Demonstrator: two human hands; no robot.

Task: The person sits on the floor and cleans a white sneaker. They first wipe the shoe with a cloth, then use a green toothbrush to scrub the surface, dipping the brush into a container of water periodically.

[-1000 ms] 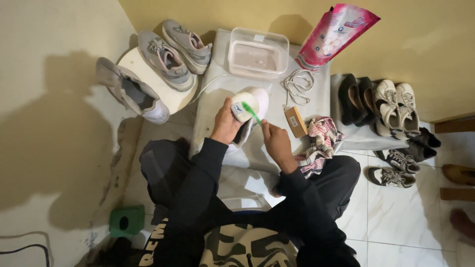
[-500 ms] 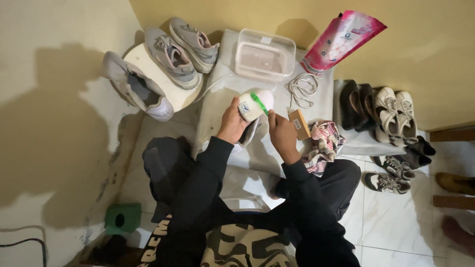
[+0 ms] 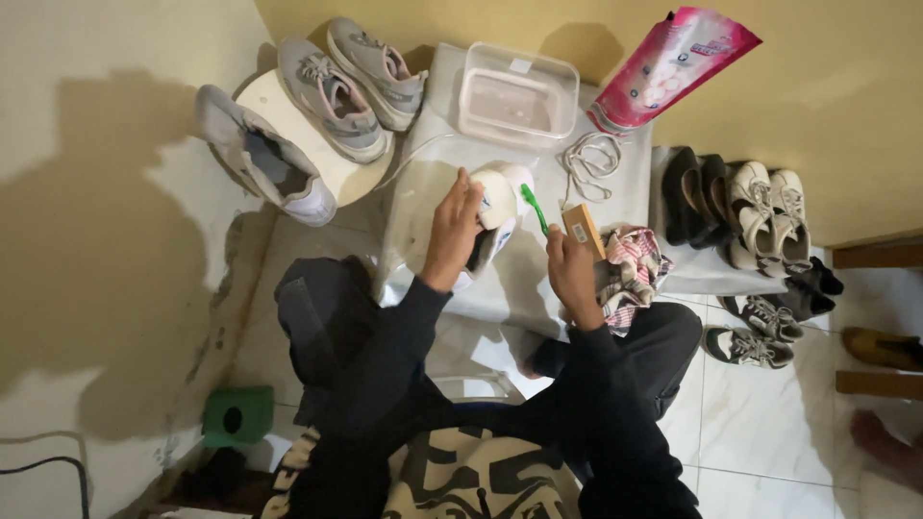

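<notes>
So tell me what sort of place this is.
Probably a corner of a home by a wall, used as a shoe-cleaning spot. Pairs of shoes line the tiled floor, and the left hand holds a white shoe while the right hand holds a green toothbrush.

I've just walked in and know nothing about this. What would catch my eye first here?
In the middle, the left hand holds a white shoe while the right hand points a green brush at it. A bright pink pouch leans on the wall at top right, and grey sneakers sit on a round stool at top left.
</notes>
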